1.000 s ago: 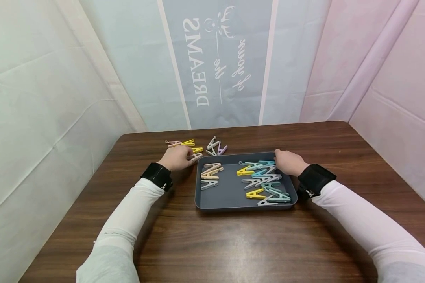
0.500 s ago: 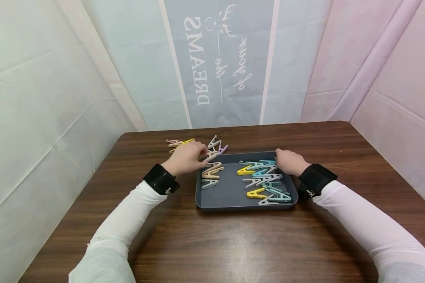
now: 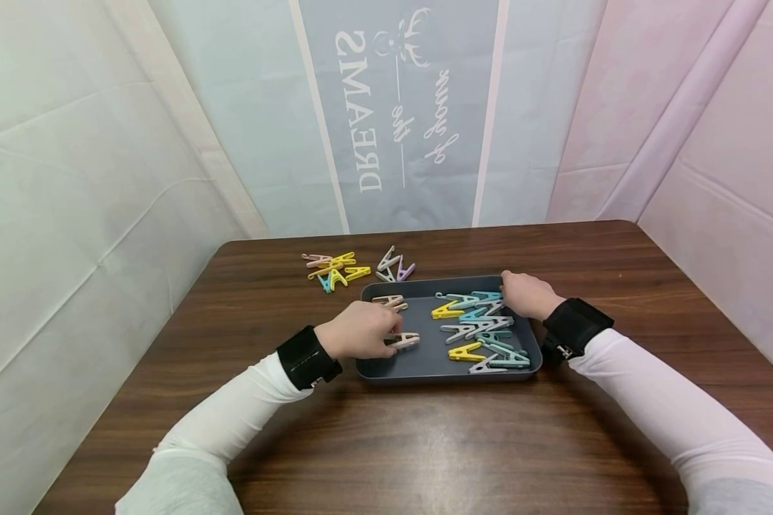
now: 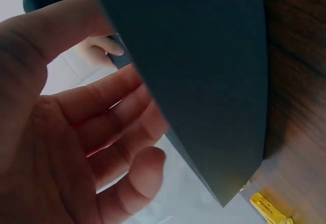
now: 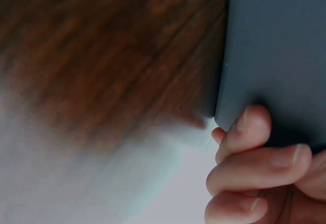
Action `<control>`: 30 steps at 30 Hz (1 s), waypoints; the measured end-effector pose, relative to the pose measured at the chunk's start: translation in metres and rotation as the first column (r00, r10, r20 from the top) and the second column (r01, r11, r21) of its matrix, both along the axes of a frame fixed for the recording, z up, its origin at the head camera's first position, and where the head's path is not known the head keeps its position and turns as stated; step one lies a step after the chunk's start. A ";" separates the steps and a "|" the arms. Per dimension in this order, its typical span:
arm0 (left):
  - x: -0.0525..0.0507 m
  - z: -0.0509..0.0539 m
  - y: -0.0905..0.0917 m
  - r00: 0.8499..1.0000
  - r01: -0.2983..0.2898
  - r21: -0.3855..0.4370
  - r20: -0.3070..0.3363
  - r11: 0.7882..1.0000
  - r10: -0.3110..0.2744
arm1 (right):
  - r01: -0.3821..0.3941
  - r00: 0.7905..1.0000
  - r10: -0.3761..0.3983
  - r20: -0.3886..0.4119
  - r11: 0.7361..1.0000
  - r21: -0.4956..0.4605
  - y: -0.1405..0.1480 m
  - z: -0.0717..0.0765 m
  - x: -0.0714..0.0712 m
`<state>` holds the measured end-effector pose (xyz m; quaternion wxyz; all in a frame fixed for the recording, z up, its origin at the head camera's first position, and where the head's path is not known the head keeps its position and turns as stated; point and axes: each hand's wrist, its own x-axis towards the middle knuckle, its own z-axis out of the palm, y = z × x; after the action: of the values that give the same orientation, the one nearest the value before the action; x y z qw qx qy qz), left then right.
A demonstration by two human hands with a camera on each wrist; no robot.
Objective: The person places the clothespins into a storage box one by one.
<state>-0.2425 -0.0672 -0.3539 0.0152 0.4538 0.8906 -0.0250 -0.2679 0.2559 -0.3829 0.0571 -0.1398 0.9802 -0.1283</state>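
Observation:
My left hand [image 3: 359, 330] reaches over the left rim of a dark grey tray [image 3: 419, 366] and pinches a pale beige clothespin [image 3: 406, 340] low above the tray floor. The left wrist view shows the tray wall [image 4: 204, 81] hiding the fingertips. At the tray's back right corner my right hand [image 3: 527, 295] grips the rim; in the right wrist view its curled fingers [image 5: 254, 163] press on the outer wall. Beige clothespins [image 3: 388, 300] lie behind the left hand, partly covered. Yellow, teal and grey clothespins [image 3: 479, 332] fill the tray's right side.
On the brown table [image 3: 399, 443], behind the tray to the left, lies a loose group of yellow, pink and blue clothespins [image 3: 338, 266]. Beside it are grey and purple clothespins [image 3: 396, 265]. A pale curtain [image 3: 232, 107] hangs behind the table's far edge.
My left hand has taken the beige clothespin from the table behind the tray's left corner and carried it over the rim, right and toward me, into the tray. The right hand has stayed put.

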 end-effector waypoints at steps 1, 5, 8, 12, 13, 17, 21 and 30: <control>0.000 -0.001 0.000 1.000 0.001 -0.008 0.002 1.000 -0.001 | -0.005 1.000 0.005 -0.002 1.000 -0.003 0.000 0.000 0.000; 0.000 -0.005 -0.001 1.000 -0.001 -0.027 0.013 1.000 0.002 | -0.011 1.000 0.011 -0.014 1.000 -0.021 0.002 -0.001 0.000; 0.001 -0.006 -0.001 1.000 -0.005 -0.039 0.009 0.999 0.005 | -0.019 1.000 0.018 -0.020 1.000 -0.025 0.002 -0.001 0.000; 0.002 -0.007 -0.002 1.000 -0.005 -0.056 -0.027 0.998 0.003 | -0.007 1.000 0.007 -0.010 1.000 -0.019 0.000 0.001 0.001; 0.002 -0.008 -0.002 0.999 -0.004 -0.059 -0.037 0.998 0.002 | -0.008 1.000 0.008 -0.011 1.000 -0.013 0.000 0.002 0.002; 0.002 -0.009 -0.003 0.997 0.002 -0.051 -0.073 0.999 -0.005 | -0.010 1.000 0.010 -0.011 1.000 0.007 -0.002 0.004 0.003; 0.001 -0.011 -0.004 0.995 0.008 -0.042 -0.097 0.999 -0.013 | -0.007 1.000 0.007 -0.010 1.000 0.012 -0.001 0.003 0.001; 0.001 -0.011 -0.007 0.994 -0.006 -0.018 -0.106 1.000 0.004 | -0.001 1.000 0.001 0.005 1.000 0.009 -0.002 0.003 0.001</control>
<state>-0.2415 -0.0741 -0.3645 -0.0279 0.4495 0.8910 -0.0570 -0.2667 0.2539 -0.3794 0.0605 -0.1397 0.9805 -0.1243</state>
